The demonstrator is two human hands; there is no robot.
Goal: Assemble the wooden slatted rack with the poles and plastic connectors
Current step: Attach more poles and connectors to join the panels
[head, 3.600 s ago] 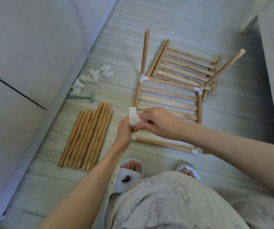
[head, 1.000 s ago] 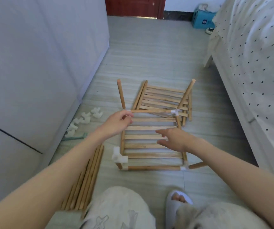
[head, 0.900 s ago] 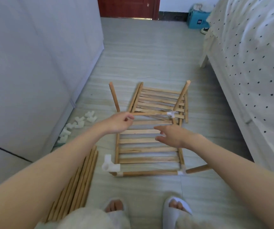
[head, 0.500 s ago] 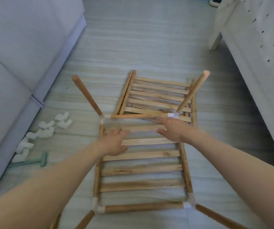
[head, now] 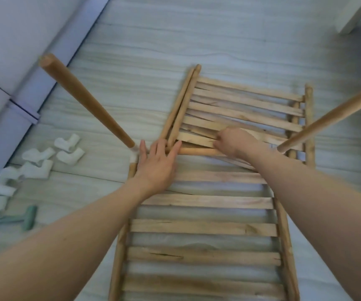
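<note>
The left hand (head: 156,165) is lying flat with its fingers straight and spread, the fingertips reaching onto the round wooden crossbar (head: 199,151) at the far end of the near slatted wooden panel (head: 203,227) and the thumb pointing up beside the white plastic corner connector (head: 133,157) at that panel's far left corner. The right hand (head: 232,141) is resting farther right on the same crossbar, its fingers bending down onto the overlapping slats there; whether they are closing round anything I cannot tell, since the knuckles are hiding the tips. Out of the left corner connector a long round wooden pole (head: 84,98) is rising toward the camera and leaning left, and a second round wooden pole (head: 331,115) is standing up from the far right corner, leaning right. Just beyond the crossbar, a second slatted wooden panel (head: 244,107) is lying flat on the pale wood-grain floor (head: 153,51), its near edge tucking under the hands. To the left on the floor, a loose cluster of white plastic elbow connectors (head: 36,164) is sitting near the pale wall panel (head: 12,61), well apart from the frame, and a small pale green mallet (head: 12,218) is lying nearer still, beside the nearest connectors.
</note>
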